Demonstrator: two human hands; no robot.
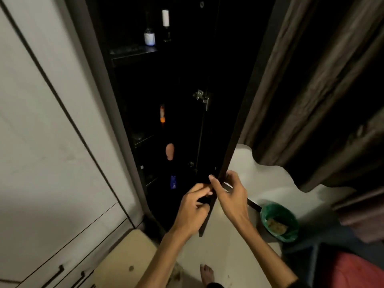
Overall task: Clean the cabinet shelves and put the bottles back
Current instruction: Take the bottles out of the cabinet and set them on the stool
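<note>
The tall dark cabinet (124, 57) stands open, its inside barely lit. On the top shelf are a white-labelled bottle (149, 37) and a white-capped bottle (165, 19). Lower down I see an orange bottle (162, 114), a pink item (170, 151) and a blue bottle (173, 181). My right hand (228, 196) pinches the edge of the open cabinet door (239, 121), thumb inside and fingers outside. My left hand (193, 206) is right beside it, fingers curled round a small dark thing (204, 200) that I cannot identify.
A white wardrobe (52, 142) with drawer handles fills the left. Brown curtains (311, 80) hang on the right above a green-lined bin (279, 221). A beige box (124, 262) sits at the cabinet's foot, and my bare foot (206, 273) is on the floor.
</note>
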